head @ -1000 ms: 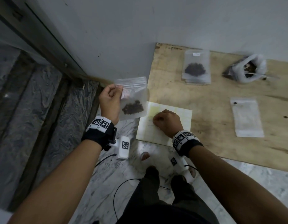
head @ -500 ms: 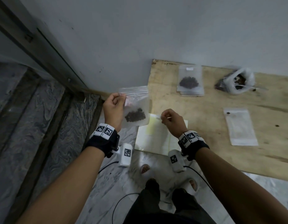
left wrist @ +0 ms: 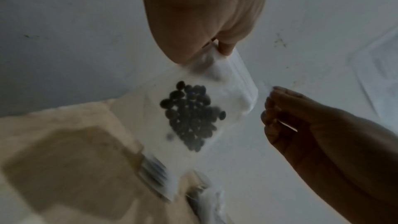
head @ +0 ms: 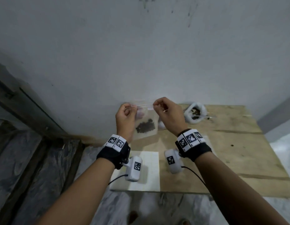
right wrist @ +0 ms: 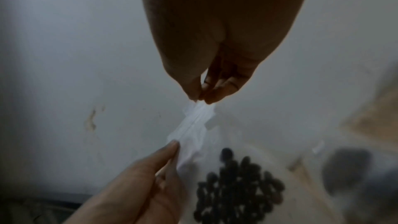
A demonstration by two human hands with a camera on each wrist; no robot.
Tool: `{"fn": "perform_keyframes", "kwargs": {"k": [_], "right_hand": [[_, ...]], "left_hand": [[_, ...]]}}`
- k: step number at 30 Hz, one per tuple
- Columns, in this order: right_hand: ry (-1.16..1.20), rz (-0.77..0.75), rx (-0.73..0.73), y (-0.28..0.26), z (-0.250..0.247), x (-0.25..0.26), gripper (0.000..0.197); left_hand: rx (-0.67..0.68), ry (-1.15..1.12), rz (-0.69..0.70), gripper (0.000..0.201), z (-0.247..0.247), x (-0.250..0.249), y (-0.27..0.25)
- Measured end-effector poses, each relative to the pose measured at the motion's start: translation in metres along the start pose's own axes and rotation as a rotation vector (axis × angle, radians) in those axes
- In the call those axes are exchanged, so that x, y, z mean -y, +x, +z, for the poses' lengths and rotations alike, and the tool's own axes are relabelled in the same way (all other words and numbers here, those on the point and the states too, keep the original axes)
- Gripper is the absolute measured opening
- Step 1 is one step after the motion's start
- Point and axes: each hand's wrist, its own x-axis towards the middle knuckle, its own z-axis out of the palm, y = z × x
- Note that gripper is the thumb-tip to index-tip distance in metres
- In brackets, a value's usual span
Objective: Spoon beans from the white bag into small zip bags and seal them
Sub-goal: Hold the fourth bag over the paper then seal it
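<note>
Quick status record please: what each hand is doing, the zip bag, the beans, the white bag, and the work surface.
left hand: pinches the zip bag's top left corner
right hand: pinches the top right corner
zip bag: held up in the air, zip strip stretched between the hands; seal state unclear
beans: dark heap at the bag's bottom
white bag: open on the wooden board, beans inside
wooden board: on the floor by the wall
</note>
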Motion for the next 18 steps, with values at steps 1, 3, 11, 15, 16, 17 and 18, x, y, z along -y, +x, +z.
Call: {"fn": "perform_keyframes", "kwargs": {"k": [1,3,11,15,16,17,18], "right_hand": [[-0.037,-0.021,-0.022,0.003,-0.008,0.000,0.004],[-0.096,-0.039,-0.064,0.008,-0.023,-0.001,0.004],[-0.165,-0.051,-0.179,0.017,-0.068,-0.009,0.004],[-0.201,-0.049,-0.217,0.019,-0.079,-0.011,0.002],[-0.205,-0.045,-0.230,0.019,-0.080,-0.012,0.001],[-0.207,-0.043,-0.245,0.018,-0.081,-0.013,0.001],[-0.207,-0.043,-0.261,0.018,-0.081,-0.013,0.002]], "left_hand": [[0.021,-0.025,0.004,0.007,0.012,-0.003,-0.001],[0.057,-0.048,0.018,0.002,0.034,-0.010,-0.006],[0.151,-0.124,0.038,0.003,0.093,-0.033,-0.023],[0.171,-0.122,0.040,0.005,0.105,-0.038,-0.027],[0.174,-0.124,0.038,0.005,0.107,-0.038,-0.028],[0.175,-0.123,0.037,0.005,0.109,-0.038,-0.029],[0.174,-0.123,0.038,0.005,0.110,-0.039,-0.030]]}}
